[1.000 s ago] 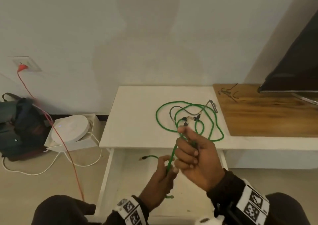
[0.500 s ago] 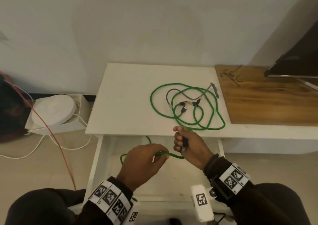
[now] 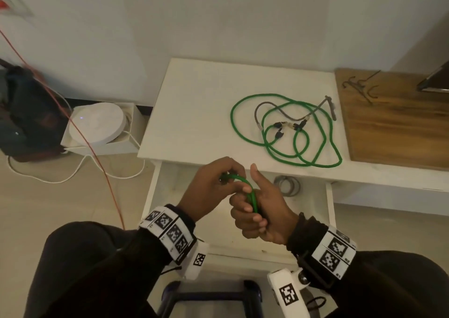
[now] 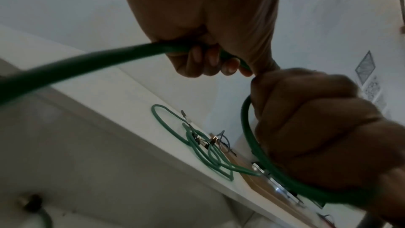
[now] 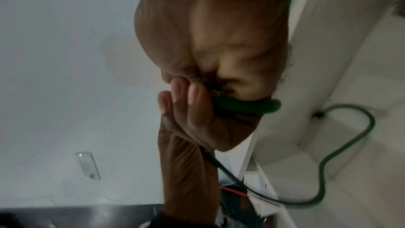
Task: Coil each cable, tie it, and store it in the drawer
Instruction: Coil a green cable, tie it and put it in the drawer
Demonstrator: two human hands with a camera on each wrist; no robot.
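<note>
A white table (image 3: 194,104) stands against the wall, with a wooden board (image 3: 393,128) at its right end; below its near edge the white drawer (image 3: 326,210) is pulled open toward the person; in the drawer's far right part lies a small grey coiled cable (image 3: 288,186), and the right wrist view shows a dark length of cable trailing over the drawer floor, though blur there leaves it unclear which cable it belongs to. On the table top, right of centre, the green cable (image 3: 279,145) sprawls in several loose loops, tangled with a thinner grey cable (image 3: 281,110) whose connectors lie among the loops. Over the open drawer both hands work a nearer stretch of the green cable; the right hand (image 3: 261,210) is closed in a fist around it with the thumb pointing up, the cable arching out of the top of the fist; the left hand (image 3: 213,186), touching it on the left, pinches the same arch with curled fingers (image 4: 206,61). Left of the table, on the floor, a round white device (image 3: 96,123) sits in a white box (image 3: 128,145); a thin red wire (image 3: 80,133) crosses in front of it.
</note>
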